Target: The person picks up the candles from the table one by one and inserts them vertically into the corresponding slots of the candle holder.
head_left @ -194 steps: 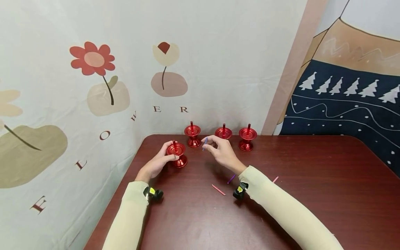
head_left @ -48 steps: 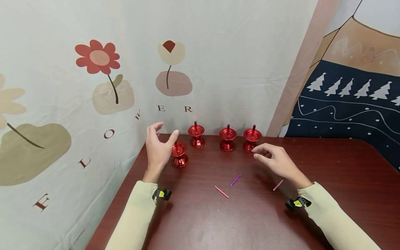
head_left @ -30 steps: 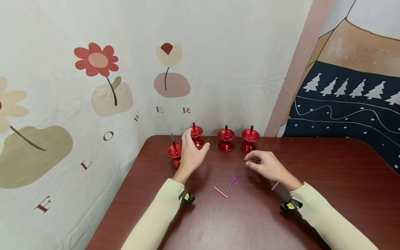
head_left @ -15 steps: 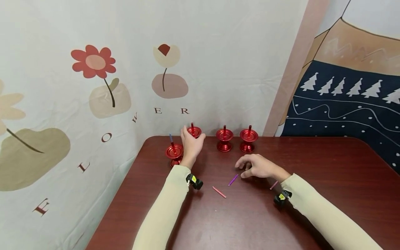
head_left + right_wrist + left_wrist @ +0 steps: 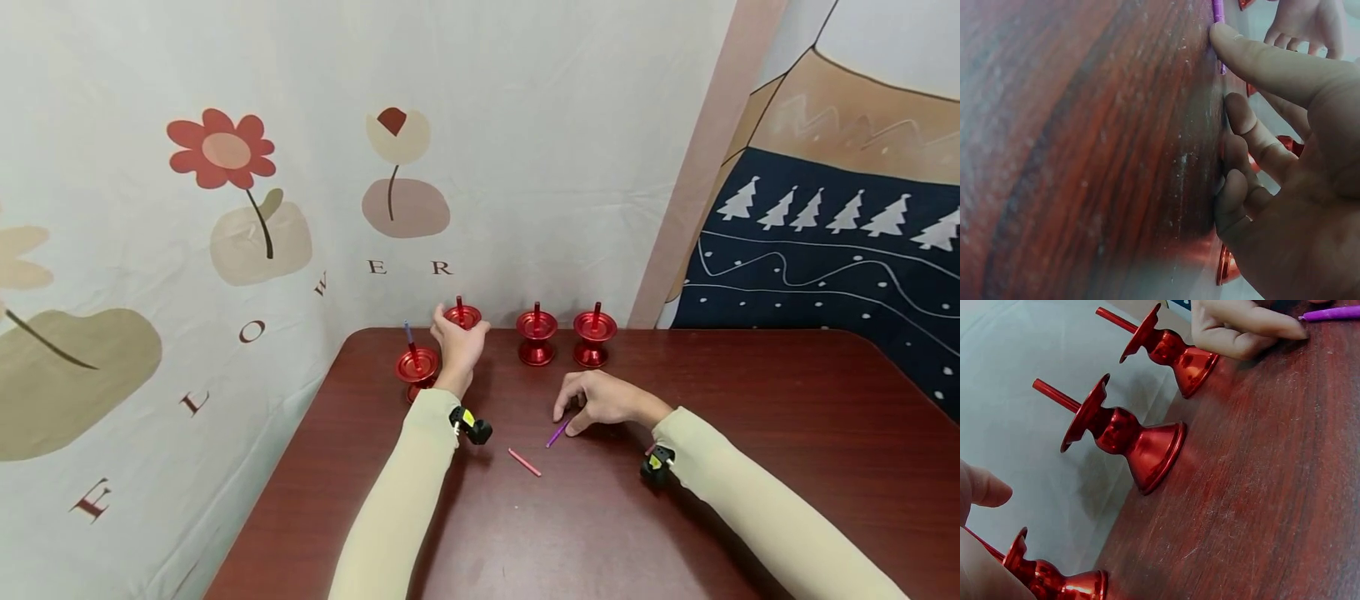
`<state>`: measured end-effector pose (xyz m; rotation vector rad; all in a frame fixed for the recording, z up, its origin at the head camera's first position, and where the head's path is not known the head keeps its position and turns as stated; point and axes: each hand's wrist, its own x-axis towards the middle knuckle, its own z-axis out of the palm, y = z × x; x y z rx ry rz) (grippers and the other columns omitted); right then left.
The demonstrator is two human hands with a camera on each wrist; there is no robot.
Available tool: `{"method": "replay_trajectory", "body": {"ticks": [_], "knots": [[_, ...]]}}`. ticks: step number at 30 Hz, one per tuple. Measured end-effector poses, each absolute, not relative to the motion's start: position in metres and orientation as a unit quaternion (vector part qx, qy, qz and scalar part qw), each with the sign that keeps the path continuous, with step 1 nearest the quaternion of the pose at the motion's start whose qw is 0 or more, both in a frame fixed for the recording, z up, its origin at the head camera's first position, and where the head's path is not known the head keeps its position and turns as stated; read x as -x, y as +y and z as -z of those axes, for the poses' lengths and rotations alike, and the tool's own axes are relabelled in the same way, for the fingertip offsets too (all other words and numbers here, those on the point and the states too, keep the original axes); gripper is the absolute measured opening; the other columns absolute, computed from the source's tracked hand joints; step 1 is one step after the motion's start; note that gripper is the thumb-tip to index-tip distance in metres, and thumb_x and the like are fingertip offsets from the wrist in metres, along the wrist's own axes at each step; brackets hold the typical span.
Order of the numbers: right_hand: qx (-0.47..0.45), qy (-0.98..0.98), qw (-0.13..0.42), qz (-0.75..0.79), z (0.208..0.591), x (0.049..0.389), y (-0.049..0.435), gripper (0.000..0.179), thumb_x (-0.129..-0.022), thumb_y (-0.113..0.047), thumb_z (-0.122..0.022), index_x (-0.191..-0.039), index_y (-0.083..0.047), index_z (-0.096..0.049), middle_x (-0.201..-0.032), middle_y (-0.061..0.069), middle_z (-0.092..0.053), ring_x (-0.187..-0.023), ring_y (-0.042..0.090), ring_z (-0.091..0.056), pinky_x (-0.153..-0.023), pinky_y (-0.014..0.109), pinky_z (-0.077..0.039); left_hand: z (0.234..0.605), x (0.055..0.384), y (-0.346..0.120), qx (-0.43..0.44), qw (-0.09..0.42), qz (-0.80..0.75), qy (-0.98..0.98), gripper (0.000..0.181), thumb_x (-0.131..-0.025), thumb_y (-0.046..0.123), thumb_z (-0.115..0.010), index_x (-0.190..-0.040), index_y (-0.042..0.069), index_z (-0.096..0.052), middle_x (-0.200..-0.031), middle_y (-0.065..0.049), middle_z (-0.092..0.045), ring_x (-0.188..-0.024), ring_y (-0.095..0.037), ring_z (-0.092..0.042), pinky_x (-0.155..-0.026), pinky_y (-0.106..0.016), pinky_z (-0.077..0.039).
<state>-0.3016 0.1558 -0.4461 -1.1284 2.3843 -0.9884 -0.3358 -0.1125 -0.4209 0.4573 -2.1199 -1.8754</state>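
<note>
In the head view my left hand [image 5: 459,350] is at the second red candle holder [image 5: 467,317], thumb and fingers spread on either side of its dish. The left wrist view shows that thumb [image 5: 988,487] apart from the holder. To the left, another red holder [image 5: 417,365] bears a slim blue candle [image 5: 409,335] upright, leaning slightly. My right hand [image 5: 611,398] reaches down to a purple candle [image 5: 553,437] lying on the table. Its thumb tip touches the candle in the right wrist view; a gap shows between thumb and forefinger in the head view.
Two more red holders [image 5: 536,327] stand along the table's back edge, without candles. A pink candle [image 5: 524,462] lies toward the front of the brown table [image 5: 787,433]. Another pink one is mostly hidden by the right sleeve. A printed cloth hangs close behind.
The blue candle, earlier between my right fingers, now stands in the leftmost holder. My left hand has moved right to the second holder; my right hand has come down left to the purple candle.
</note>
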Motion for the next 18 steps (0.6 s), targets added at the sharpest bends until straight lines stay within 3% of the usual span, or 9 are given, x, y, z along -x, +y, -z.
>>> {"method": "replay_trajectory", "body": {"ticks": [8, 18], "knots": [[0.436, 0.808, 0.164, 0.362, 0.456, 0.314, 0.158, 0.014, -0.088, -0.013, -0.092, -0.100, -0.018, -0.086, -0.101, -0.004, -0.069, -0.095, 0.017, -0.059, -0.081, 0.035, -0.048, 0.425, 0.339, -0.113, -0.155, 0.122, 0.669, -0.716, 0.099, -0.096, 0.012, -0.076, -0.173, 0.014, -0.014, -0.168, -0.026, -0.029, -0.152, -0.042, -0.039, -0.123, -0.051, -0.040], [0.388, 0.833, 0.187, 0.347, 0.446, 0.302, 0.155, 0.012, -0.086, -0.009, -0.094, -0.091, -0.014, -0.085, -0.100, -0.004, -0.067, -0.099, 0.018, -0.058, -0.088, 0.036, -0.047, 0.432, 0.337, -0.115, -0.156, 0.102, 0.652, -0.735, 0.096, -0.098, 0.016, -0.082, -0.171, 0.016, -0.021, -0.168, -0.024, -0.029, -0.154, -0.044, -0.035, -0.120, -0.059, -0.043]]}}
